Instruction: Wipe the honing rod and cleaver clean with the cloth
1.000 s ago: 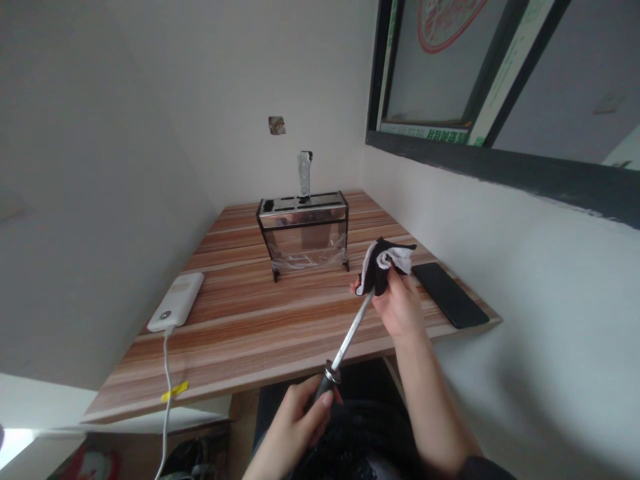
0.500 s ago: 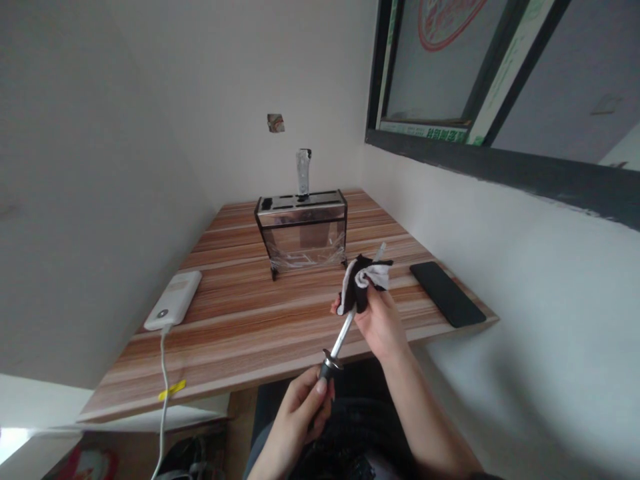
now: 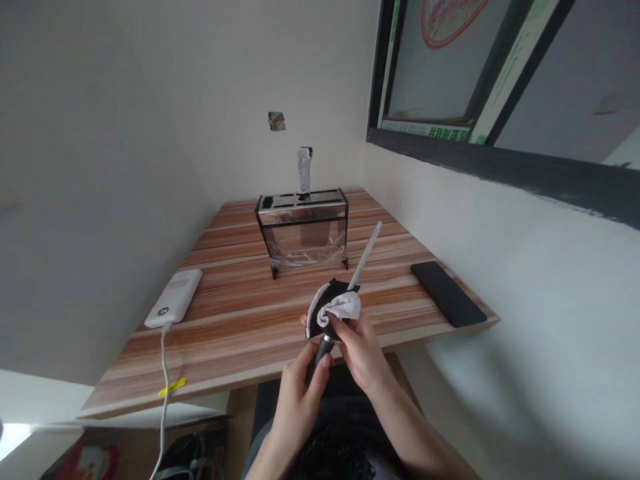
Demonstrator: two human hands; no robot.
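My left hand [image 3: 299, 387] is closed round the dark handle of a honing steel [image 3: 367, 255], just past the table's front edge. The steel's rod slants up and away to the right. Wrapped about the rod's lower end is a black and white cloth [image 3: 345, 305], which my right hand [image 3: 361, 350] pinches, thumb on top. The cloth covers the guard and sits right by the handle; most of my right fingers are hidden behind it. Farther back stands a knife block [image 3: 304, 219] with clear sides, one plastic-wrapped handle sticking up from it.
On the striped wooden table [image 3: 225, 293], a white power bank [image 3: 175, 298] lies at left, its white cable [image 3: 163, 367] hanging over the front edge past yellow tape [image 3: 173, 387]. A black phone [image 3: 447, 293] lies at right, near the wall beneath a dark window frame [image 3: 500, 160].
My right hand has slid the cloth down the rod toward the handle, baring the rod's upper length. My left hand keeps its hold on the handle and has shifted slightly.
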